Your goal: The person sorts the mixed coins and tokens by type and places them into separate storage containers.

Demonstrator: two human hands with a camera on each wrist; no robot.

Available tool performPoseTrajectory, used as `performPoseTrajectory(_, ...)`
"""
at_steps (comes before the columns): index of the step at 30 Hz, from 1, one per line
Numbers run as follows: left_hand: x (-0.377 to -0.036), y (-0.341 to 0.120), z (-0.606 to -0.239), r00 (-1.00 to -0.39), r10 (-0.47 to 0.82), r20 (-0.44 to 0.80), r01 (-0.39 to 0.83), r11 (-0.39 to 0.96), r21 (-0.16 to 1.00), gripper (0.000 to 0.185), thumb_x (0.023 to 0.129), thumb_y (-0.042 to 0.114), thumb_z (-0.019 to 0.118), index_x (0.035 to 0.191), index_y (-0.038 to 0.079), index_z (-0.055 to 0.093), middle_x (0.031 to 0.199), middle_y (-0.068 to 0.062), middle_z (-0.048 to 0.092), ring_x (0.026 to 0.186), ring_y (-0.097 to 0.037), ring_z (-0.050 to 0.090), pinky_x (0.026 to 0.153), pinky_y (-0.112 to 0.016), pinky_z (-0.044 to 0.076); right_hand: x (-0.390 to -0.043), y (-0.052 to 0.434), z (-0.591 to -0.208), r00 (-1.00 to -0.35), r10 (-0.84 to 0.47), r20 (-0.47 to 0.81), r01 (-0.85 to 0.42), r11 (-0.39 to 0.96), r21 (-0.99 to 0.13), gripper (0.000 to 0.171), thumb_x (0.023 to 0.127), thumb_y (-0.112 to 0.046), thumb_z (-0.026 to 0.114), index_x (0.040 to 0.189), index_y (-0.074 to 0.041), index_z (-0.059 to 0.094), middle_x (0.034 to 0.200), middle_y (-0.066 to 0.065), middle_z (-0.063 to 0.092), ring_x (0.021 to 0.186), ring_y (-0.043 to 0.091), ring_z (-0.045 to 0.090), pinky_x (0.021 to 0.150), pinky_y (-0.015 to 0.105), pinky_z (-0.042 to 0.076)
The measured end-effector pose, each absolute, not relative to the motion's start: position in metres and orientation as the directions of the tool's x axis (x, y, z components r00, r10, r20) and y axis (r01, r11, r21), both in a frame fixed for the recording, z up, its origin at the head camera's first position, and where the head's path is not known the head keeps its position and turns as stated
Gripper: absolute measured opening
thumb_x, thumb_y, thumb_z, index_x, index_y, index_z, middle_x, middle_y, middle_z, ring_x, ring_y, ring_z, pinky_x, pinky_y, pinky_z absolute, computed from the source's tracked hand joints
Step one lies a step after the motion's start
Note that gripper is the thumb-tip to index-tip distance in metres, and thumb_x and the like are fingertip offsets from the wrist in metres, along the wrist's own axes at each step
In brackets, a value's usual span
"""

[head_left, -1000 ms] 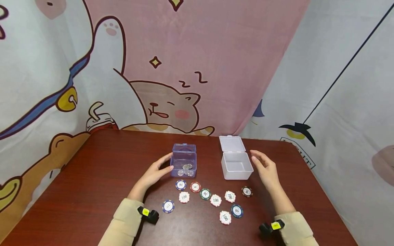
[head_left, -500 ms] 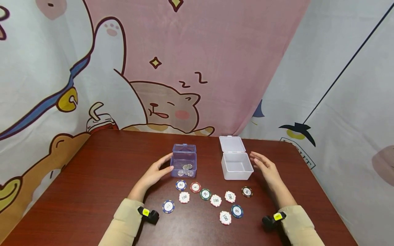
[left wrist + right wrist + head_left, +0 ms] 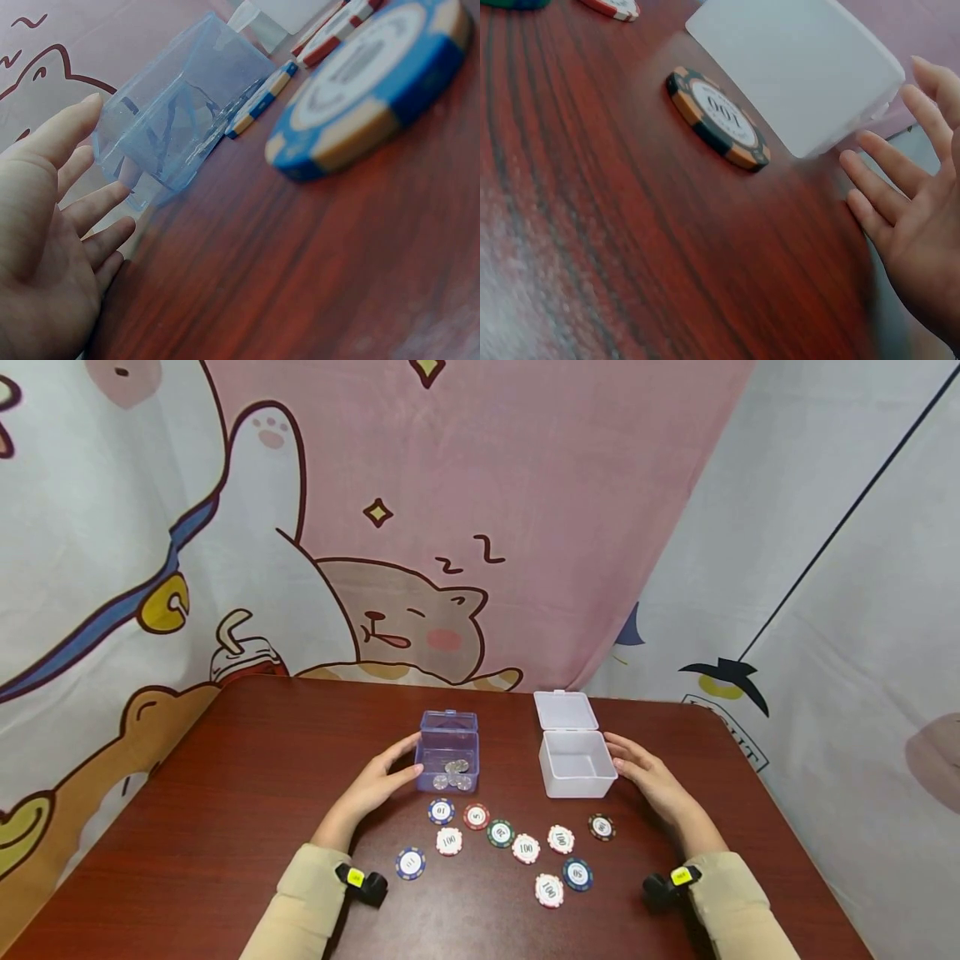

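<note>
My left hand point(image 3: 381, 783) touches the left side of a small clear blue plastic box point(image 3: 447, 752), thumb at the front corner and fingers along the side. The lid of that box is raised, and several silver coins point(image 3: 456, 774) lie inside. On the right, my right hand point(image 3: 651, 779) rests its fingertips at the right side of a white translucent plastic box point(image 3: 577, 783), whose lid point(image 3: 567, 711) is tipped back. Nothing shows inside the white box. In both wrist views the fingers are loosely extended: the left ones beside the blue box point(image 3: 180, 112), the right ones beside the white box point(image 3: 802, 67).
Several poker chips lie in front of the boxes, among them a black one point(image 3: 602, 827), a red one point(image 3: 476, 816), a green one point(image 3: 501, 834) and a blue one point(image 3: 410, 863). The brown wooden table point(image 3: 247, 827) ends at a cartoon-printed cloth point(image 3: 540, 510).
My right hand has moved left, closing the gap to the white box until its fingertips reach the box's side. My left hand, both boxes and the chips have stayed put.
</note>
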State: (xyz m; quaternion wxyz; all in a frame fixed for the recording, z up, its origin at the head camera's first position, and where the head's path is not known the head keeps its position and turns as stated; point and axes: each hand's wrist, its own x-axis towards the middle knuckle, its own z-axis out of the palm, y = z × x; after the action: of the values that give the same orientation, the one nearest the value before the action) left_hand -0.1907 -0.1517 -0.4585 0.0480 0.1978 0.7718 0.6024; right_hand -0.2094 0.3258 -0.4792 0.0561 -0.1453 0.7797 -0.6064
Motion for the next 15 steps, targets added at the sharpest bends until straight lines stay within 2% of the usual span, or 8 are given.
performPoseTrajectory(8,-0.1914,-0.1516,-0.4594,-0.918,0.365,0.156,0.241,0.199,0.95,0.062,0.093,0.011,0.063,0.144,-0.006,0.034,0.144,-0.029,0.036,0.135,-0.04,0.03,0.107,-0.058,0.019,-0.2075,0.3253,-0.481,-0.95,-0.31,0.032,-0.115,0.254,-0.96,0.052,0.099,-0.018,0.051,0.148,-0.012,0.036,0.145,0.021,0.038,0.121,0.009,0.046,0.093,0.017,0.036)
performPoseTrajectory(15,-0.1917,-0.1517,-0.46,-0.918,0.361,0.161,0.245,0.201,0.949,0.061,0.092,0.01,0.063,0.144,-0.006,0.035,0.143,-0.029,0.037,0.134,-0.04,0.03,0.107,-0.058,0.019,-0.2072,0.3231,-0.4825,-0.951,-0.304,0.05,-0.141,0.285,-0.948,0.052,0.1,-0.018,0.051,0.148,-0.009,0.034,0.145,0.022,0.038,0.121,0.01,0.046,0.092,0.018,0.036)
